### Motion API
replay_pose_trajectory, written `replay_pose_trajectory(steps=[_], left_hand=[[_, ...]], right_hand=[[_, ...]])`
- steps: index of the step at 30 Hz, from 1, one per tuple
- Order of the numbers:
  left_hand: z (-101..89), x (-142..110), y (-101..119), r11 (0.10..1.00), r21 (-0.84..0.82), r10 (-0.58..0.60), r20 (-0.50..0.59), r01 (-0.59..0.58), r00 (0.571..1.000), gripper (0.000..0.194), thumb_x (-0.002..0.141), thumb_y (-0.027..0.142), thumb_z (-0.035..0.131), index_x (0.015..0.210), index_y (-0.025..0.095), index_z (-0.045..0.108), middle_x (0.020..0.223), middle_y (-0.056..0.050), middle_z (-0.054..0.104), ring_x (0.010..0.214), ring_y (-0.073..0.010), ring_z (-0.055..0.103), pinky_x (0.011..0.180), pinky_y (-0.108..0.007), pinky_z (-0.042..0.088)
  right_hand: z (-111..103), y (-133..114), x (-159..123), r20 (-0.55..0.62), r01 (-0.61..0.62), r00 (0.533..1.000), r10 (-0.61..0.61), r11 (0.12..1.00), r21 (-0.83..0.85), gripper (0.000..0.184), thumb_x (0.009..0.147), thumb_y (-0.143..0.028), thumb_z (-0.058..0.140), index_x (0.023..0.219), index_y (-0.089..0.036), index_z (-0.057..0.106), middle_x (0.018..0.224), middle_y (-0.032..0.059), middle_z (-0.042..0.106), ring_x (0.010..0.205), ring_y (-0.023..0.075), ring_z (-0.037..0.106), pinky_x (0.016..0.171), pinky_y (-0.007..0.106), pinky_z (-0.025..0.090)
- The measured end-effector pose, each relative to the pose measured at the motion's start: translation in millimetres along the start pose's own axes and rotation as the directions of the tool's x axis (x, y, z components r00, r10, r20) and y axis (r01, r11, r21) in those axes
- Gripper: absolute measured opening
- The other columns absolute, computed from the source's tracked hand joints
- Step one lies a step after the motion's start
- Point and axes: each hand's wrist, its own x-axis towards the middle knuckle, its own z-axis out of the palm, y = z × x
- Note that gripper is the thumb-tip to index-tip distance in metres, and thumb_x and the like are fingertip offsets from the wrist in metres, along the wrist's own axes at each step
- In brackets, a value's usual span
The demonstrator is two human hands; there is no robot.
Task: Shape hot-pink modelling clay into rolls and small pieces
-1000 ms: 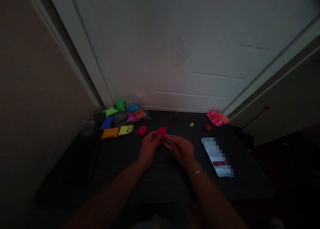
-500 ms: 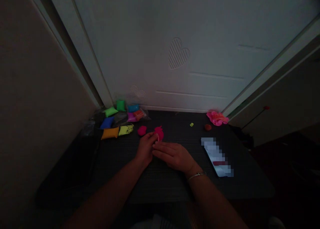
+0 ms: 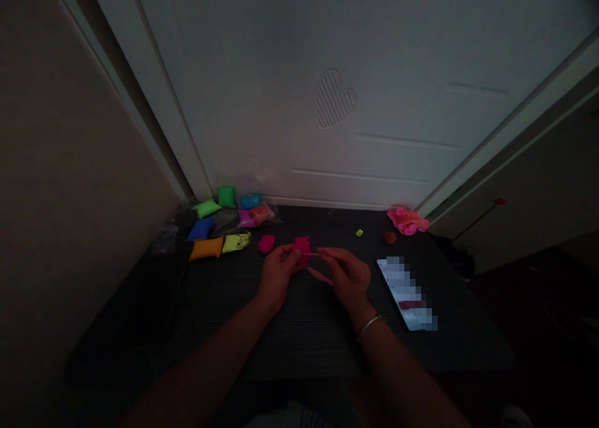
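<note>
My left hand [image 3: 276, 275] is closed round a lump of bright pink clay [image 3: 302, 246] with a jagged top edge. My right hand [image 3: 347, 277], a bracelet at its wrist, pinches the end of a thin pink stick [image 3: 309, 254]. The stick's other end meets the clay by my left thumb; whether it presses in cannot be made out. Below the fingers a flat pink strip [image 3: 319, 276] shows, its right end hidden near my right hand. A smaller pink clay ball [image 3: 266, 244] rests on the dark table just left of my left hand.
Several coloured clay packets, among them an orange one [image 3: 206, 248] and a blue one [image 3: 201, 228], lie at the back left. A lit phone [image 3: 407, 297] lies on the right. Behind it are a brownish lump [image 3: 389, 238] and a pink flower-like piece [image 3: 407, 221]. A white panel [image 3: 281, 103] closes off the back.
My right hand has moved to the right and drawn in its fingers, and the thin stick now shows between my hands. The flat pink strip has come into sight. The held clay has shifted slightly right.
</note>
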Motion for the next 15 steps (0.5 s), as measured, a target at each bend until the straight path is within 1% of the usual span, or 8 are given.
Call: replay_pose_trajectory(steps=[2, 3, 4, 6, 8, 11, 13, 15], left_hand=[[1.0, -1.7, 1.7, 1.0, -0.015, 0.0, 0.003, 0.0, 1.0, 0.02, 0.061, 0.021, 0.068, 0.078, 0.012, 0.061, 0.075, -0.004, 0.064, 0.068, -0.0124, 0.059, 0.07, -0.029, 0.048], [1.4, -2.3, 2.3, 1.0, -0.026, -0.004, 0.003, 0.004, 1.0, 0.019, 0.062, 0.021, 0.067, 0.078, 0.012, 0.061, 0.075, -0.004, 0.064, 0.068, -0.012, 0.059, 0.069, -0.028, 0.048], [1.6, -2.6, 2.7, 0.999, -0.036, -0.011, 0.004, 0.011, 1.0, 0.018, 0.062, 0.02, 0.067, 0.078, 0.012, 0.061, 0.075, -0.003, 0.064, 0.068, -0.0118, 0.059, 0.069, -0.027, 0.049], [1.5, -2.4, 2.8, 0.999, -0.046, -0.024, 0.0, 0.024, 1.0, 0.017, 0.063, 0.019, 0.066, 0.077, 0.012, 0.061, 0.075, -0.004, 0.063, 0.068, -0.0116, 0.059, 0.068, -0.027, 0.049], [0.6, -1.7, 2.1, 0.999, -0.042, -0.029, -0.007, 0.028, 1.0, 0.016, 0.063, 0.018, 0.066, 0.078, 0.012, 0.061, 0.076, -0.004, 0.064, 0.068, -0.0116, 0.059, 0.066, -0.026, 0.049], [-1.1, -0.9, 0.5, 0.998, -0.029, -0.055, 0.002, 0.055, 0.998, 0.015, 0.064, 0.017, 0.065, 0.078, 0.012, 0.061, 0.076, -0.005, 0.064, 0.069, -0.012, 0.059, 0.066, -0.026, 0.049], [-1.9, -1.0, -0.1, 0.996, -0.025, -0.085, 0.023, 0.086, 0.996, 0.014, 0.065, 0.016, 0.065, 0.077, 0.011, 0.061, 0.076, -0.006, 0.064, 0.069, -0.0126, 0.059, 0.066, -0.026, 0.049], [-2.1, -1.3, -0.3, 0.996, -0.029, -0.087, 0.038, 0.088, 0.995, 0.014, 0.065, 0.016, 0.065, 0.077, 0.011, 0.061, 0.076, -0.006, 0.064, 0.07, -0.013, 0.06, 0.067, -0.026, 0.049]], right_hand=[[2.8, 1.9, 0.7, -0.102, -0.082, 0.99, 0.093, 0.991, 0.109, 0.012, 0.076, -0.019, 0.057, 0.085, -0.023, 0.062, 0.079, 0.0005, 0.067, 0.067, 0.0132, 0.063, 0.062, 0.027, 0.053], [3.9, 2.9, 1.2, -0.139, -0.103, 0.982, 0.126, 0.981, 0.161, 0.012, 0.075, -0.019, 0.057, 0.086, -0.023, 0.061, 0.078, 0.0003, 0.067, 0.065, 0.0129, 0.063, 0.06, 0.027, 0.053], [4.6, 3.7, 1.8, -0.161, -0.112, 0.976, 0.146, 0.973, 0.204, 0.012, 0.075, -0.019, 0.057, 0.087, -0.023, 0.061, 0.077, 0.0, 0.067, 0.062, 0.0126, 0.062, 0.059, 0.027, 0.053], [4.8, 4.0, 2.9, -0.168, -0.112, 0.973, 0.156, 0.963, 0.243, 0.013, 0.075, -0.019, 0.057, 0.087, -0.022, 0.06, 0.077, -0.0003, 0.067, 0.061, 0.0125, 0.062, 0.057, 0.027, 0.052], [3.1, 2.6, 3.7, -0.136, -0.092, 0.983, 0.123, 0.973, 0.212, 0.012, 0.074, -0.018, 0.057, 0.084, -0.023, 0.062, 0.077, -0.0002, 0.066, 0.063, 0.013, 0.062, 0.059, 0.028, 0.052], [-1.1, -0.7, 4.0, -0.03, -0.004, 1.0, 0.007, 0.995, 0.099, 0.014, 0.074, -0.016, 0.058, 0.083, -0.024, 0.064, 0.08, 0.0004, 0.066, 0.07, 0.0147, 0.062, 0.065, 0.03, 0.051], [-3.1, -2.1, 3.5, 0.042, 0.077, 0.996, -0.079, 0.995, 0.064, 0.018, 0.074, -0.015, 0.057, 0.086, -0.026, 0.064, 0.082, 0.0004, 0.067, 0.076, 0.0156, 0.062, 0.069, 0.031, 0.051], [-3.5, -2.2, 2.7, 0.069, 0.107, 0.991, -0.111, 0.992, 0.062, 0.019, 0.074, -0.014, 0.057, 0.087, -0.027, 0.064, 0.083, 0.0001, 0.067, 0.078, 0.0157, 0.062, 0.071, 0.031, 0.051]])
